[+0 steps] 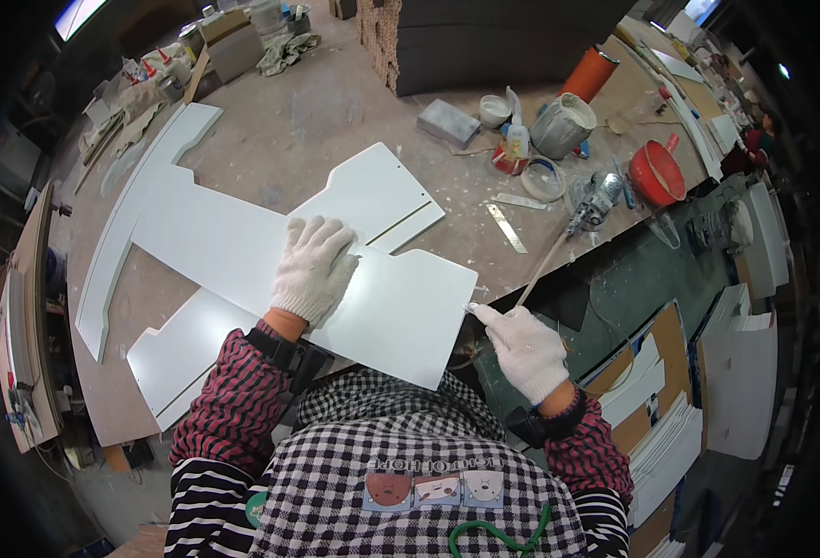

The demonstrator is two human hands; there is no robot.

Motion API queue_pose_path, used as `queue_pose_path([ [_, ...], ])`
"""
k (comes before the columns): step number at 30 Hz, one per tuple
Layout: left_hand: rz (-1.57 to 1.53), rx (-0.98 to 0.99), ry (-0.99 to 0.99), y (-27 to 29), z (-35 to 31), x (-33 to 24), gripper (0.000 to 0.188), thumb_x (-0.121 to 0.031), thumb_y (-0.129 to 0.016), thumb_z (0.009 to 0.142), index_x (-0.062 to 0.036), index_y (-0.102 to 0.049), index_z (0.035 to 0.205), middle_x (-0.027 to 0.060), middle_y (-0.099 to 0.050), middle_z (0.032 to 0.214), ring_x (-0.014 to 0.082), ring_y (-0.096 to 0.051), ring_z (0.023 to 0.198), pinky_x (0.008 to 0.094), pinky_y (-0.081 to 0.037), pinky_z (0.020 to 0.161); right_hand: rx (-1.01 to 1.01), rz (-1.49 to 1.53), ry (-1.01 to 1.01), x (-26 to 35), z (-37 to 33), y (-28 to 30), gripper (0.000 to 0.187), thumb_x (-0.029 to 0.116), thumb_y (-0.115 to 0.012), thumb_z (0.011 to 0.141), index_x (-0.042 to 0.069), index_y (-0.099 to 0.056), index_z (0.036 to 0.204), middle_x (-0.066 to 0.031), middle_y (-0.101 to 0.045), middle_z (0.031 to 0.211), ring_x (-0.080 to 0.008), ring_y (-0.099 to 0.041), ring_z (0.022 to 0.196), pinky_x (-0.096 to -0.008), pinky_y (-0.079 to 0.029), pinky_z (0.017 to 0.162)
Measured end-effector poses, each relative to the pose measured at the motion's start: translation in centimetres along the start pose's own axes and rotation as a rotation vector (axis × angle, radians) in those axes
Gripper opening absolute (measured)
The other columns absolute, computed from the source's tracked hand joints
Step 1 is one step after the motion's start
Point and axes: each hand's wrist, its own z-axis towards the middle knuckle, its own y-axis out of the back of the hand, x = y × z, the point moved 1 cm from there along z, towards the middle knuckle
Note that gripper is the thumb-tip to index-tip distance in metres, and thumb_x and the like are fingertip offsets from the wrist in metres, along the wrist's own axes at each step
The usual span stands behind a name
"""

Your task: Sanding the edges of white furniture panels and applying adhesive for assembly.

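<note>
I'm steadying the white panel, left hand unclenched; right hand, grasp unclear, is seemingly smoothing its three-o'clock edge, needing light strokes next.

A line of capital lettering — on the checked apron.

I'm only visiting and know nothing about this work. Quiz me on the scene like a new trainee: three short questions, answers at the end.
1. Multiple choice: what does the left hand rest on?
(a) the grey block
(b) a white panel
(c) the checked apron
2. True or false: in the picture, the red pan lies to the right of the orange cylinder.
3. Short answer: which hand has a fingertip at a white panel's right-hand edge?

Key: 1. b; 2. true; 3. the right hand.
</note>
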Motion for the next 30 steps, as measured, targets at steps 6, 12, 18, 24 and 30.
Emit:
queue_pose_path([
  [6, -0.021, 0.010, 0.017, 0.2, 0.0, -0.4, 0.029, -0.022, -0.065, 0.089, -0.0048, -0.063, 0.113, 0.0108, -0.061, 0.118, 0.0314, -0.053, 0.116, 0.0467, -0.034, 0.111, -0.227, 0.215, 0.029, -2.2, 1.8, -0.8, 0.037, 0.027, -0.065, 0.095, 0.026, -0.064, 0.132, -0.0097, -0.064, 0.097, -0.0307, -0.066, 0.090, -0.0407, -0.053, 0.078],
  [12, -0.009, -0.058, -0.028, -0.4, 0.0, -0.2, 0.025, -0.022, -0.064, 0.087, -0.0060, -0.064, 0.107, 0.0081, -0.060, 0.109, 0.0286, -0.052, 0.113, 0.0460, -0.035, 0.108, -0.225, 0.188, -0.029, -3.4, 3.0, -2.5, 0.036, 0.029, -0.065, 0.095, 0.026, -0.064, 0.131, -0.0093, -0.064, 0.095, -0.0307, -0.066, 0.089, -0.0414, -0.053, 0.077],
  [18, -0.030, 0.015, 0.026, 0.3, 0.2, -0.5, 0.028, -0.021, -0.065, 0.089, -0.0043, -0.064, 0.112, 0.0105, -0.062, 0.117, 0.0311, -0.054, 0.116, 0.0465, -0.034, 0.111, -0.268, 0.171, -0.019, -3.4, 2.6, -3.0, 0.035, 0.028, -0.066, 0.095, 0.027, -0.065, 0.130, -0.0090, -0.063, 0.092, -0.0305, -0.065, 0.086, -0.0416, -0.053, 0.075],
  [24, -0.025, 0.008, 0.027, 0.1, 0.0, -0.3, 0.029, -0.021, -0.064, 0.090, -0.0044, -0.064, 0.114, 0.0108, -0.062, 0.119, 0.0318, -0.054, 0.117, 0.0473, -0.034, 0.113, -0.328, 0.258, -0.018, -3.4, 1.7, -3.0, 0.036, 0.023, -0.070, 0.092, 0.027, -0.067, 0.128, -0.0083, -0.063, 0.092, -0.0288, -0.066, 0.084, -0.0401, -0.054, 0.074],
  [30, -0.026, 0.016, 0.029, 0.1, 0.1, -0.4, 0.031, -0.022, -0.064, 0.090, -0.0050, -0.064, 0.116, 0.0112, -0.062, 0.121, 0.0322, -0.053, 0.119, 0.0470, -0.034, 0.113, -0.363, 0.330, 0.036, -3.1, 2.4, -4.7, 0.037, 0.022, -0.071, 0.092, 0.024, -0.068, 0.129, -0.0078, -0.064, 0.092, -0.0276, -0.066, 0.083, -0.0380, -0.054, 0.074],
])
